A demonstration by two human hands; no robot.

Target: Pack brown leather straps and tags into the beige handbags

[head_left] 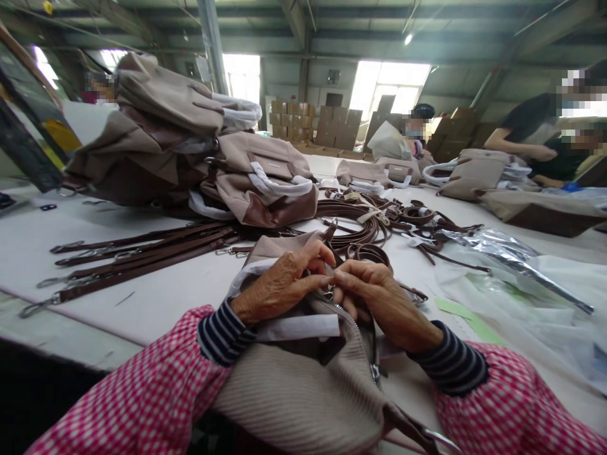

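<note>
A taupe ribbed handbag (303, 385) lies in front of me at the table's near edge, its metal zipper (353, 328) running along the top. Over the far end of that zipper, my left hand (289, 278) and my right hand (374, 294) meet with fingertips pinched together. Something small and pale shows between them, too small to name. White wrapping covers the bag's handle (303, 327), which passes below my left wrist. A zipper pull (375, 373) hangs at the near part of the zipper. Metal hardware glints just under my fingers.
Brown straps with metal clips (142, 256) lie to the left. Coiled brown straps (360, 224) sit beyond my hands. Stacked handbags (265, 174) rise at the back left. Clear plastic bags (535, 303) and a green paper strip (469, 319) lie right. A co-worker (531, 126) stands at the far right.
</note>
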